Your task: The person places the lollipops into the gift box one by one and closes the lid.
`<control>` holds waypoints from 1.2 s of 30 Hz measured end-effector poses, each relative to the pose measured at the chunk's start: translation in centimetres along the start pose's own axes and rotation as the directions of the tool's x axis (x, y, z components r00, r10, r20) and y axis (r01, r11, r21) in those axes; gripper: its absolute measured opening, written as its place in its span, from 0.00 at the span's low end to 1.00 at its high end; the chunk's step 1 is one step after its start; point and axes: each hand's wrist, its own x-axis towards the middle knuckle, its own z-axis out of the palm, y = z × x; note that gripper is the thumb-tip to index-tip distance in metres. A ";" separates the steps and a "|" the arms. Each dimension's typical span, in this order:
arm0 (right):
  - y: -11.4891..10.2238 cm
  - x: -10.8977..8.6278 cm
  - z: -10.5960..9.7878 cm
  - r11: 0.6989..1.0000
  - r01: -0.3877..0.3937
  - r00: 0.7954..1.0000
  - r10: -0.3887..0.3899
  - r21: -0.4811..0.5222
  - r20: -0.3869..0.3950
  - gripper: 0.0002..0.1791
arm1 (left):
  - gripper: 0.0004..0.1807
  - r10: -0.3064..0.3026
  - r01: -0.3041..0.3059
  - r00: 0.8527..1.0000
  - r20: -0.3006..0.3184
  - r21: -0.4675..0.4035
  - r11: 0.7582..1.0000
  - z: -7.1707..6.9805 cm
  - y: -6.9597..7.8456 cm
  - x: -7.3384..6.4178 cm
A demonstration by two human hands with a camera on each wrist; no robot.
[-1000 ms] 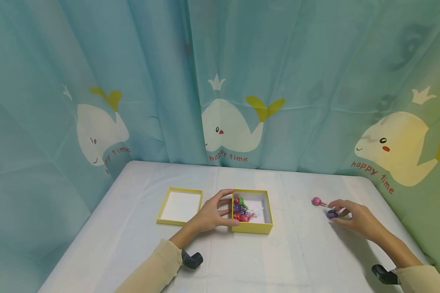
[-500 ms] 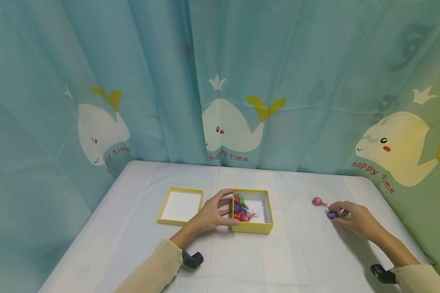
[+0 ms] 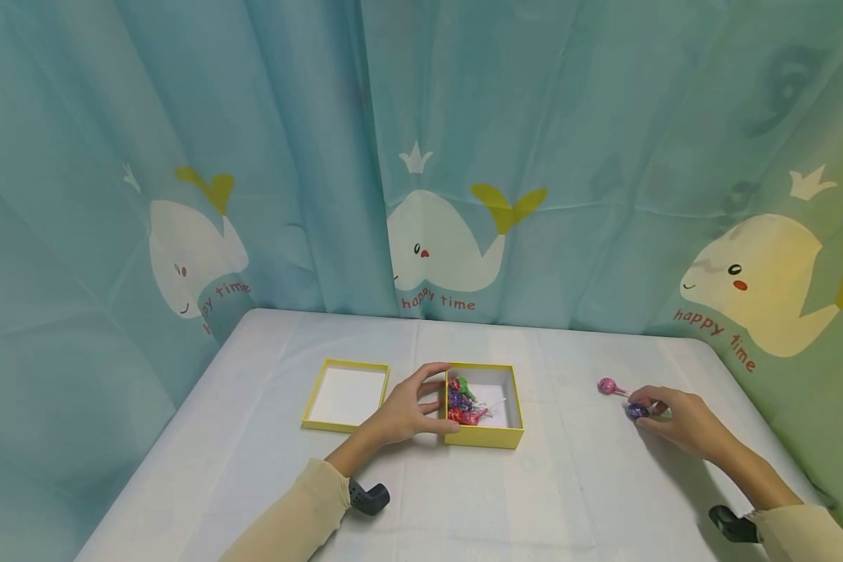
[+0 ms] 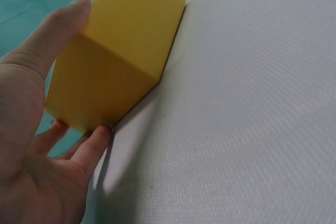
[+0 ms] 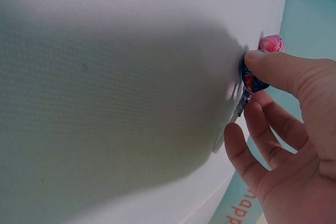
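Note:
An open yellow box (image 3: 485, 437) stands on the table with its inside facing up. Several wrapped lollipops (image 3: 461, 403), red, green, purple and pink, lie along its left side. My left hand (image 3: 402, 411) holds the box's left end, thumb at the near corner and fingers towards the far one; the left wrist view shows the thumb against the yellow wall (image 4: 134, 19). Far to the right, my right hand (image 3: 690, 425) pinches a dark purple lollipop (image 3: 636, 411) by its wrapped head (image 5: 248, 74), low at the table. Just beyond it lies a pink lollipop (image 3: 607, 385).
Left of the box, a shallow yellow-rimmed lid (image 3: 344, 394) lies with its white inside up, partly behind the left forearm. A white cloth covers the table (image 3: 506, 507). Blue-green curtains (image 3: 309, 195) with whale prints hang behind and at both sides.
Almost nothing differs. The left hand stays on the box, and the right hand stays at the purple lollipop with only a very slight shift.

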 end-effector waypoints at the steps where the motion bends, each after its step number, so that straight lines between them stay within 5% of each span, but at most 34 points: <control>1: 0.0 0.0 0.0 1.000 0.002 1.000 -0.002 -0.001 -0.002 0.16 | 0.52 -0.001 0.001 1.000 0.000 0.001 1.000 0.0 0.0 0.0; 13: -0.1 0.2 -0.3 0.998 0.063 0.998 -0.063 -0.002 -0.010 0.16 | 0.52 -0.004 0.004 1.000 -0.007 0.009 1.000 0.1 0.0 0.0; 17: -0.1 0.4 -0.5 0.987 0.163 0.986 -0.163 -0.002 -0.037 0.17 | 0.52 0.000 0.000 1.000 -0.006 0.001 1.000 0.1 0.0 0.0; 22: -0.5 1.0 -1.0 0.952 0.307 0.948 -0.305 0.007 -0.095 0.18 | 0.52 -0.001 0.001 1.000 -0.008 0.004 1.000 0.2 -0.1 0.0; 36: -5.3 3.8 -3.9 0.921 0.373 0.927 -0.366 0.110 -0.077 0.16 | 0.51 0.001 -0.001 1.000 -0.008 0.009 1.000 0.1 0.0 -0.2</control>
